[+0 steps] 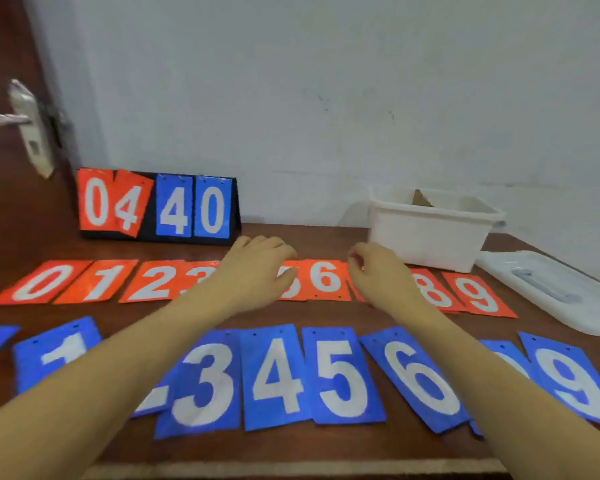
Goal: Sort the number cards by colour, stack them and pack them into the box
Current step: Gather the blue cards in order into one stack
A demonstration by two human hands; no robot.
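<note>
A row of red number cards (326, 280) lies across the far half of the brown table, 0 to 9. A row of blue number cards (340, 375) lies nearer me. My left hand (257, 268) hovers palm down over the red 4 and 5, fingers loosely bent, covering them. My right hand (374, 271) is over the red 7, fingertips drawn together near the card's top edge; whether it pinches the card I cannot tell. The white box (426, 244) stands open at the back right, just beyond my right hand.
A flip scoreboard (158, 206) showing 04 and 40 stands at the back left by the wall. The box's white lid (555, 289) lies at the right table edge. A door with a metal handle (25, 126) is at left. The table's front edge (291, 469) is close below.
</note>
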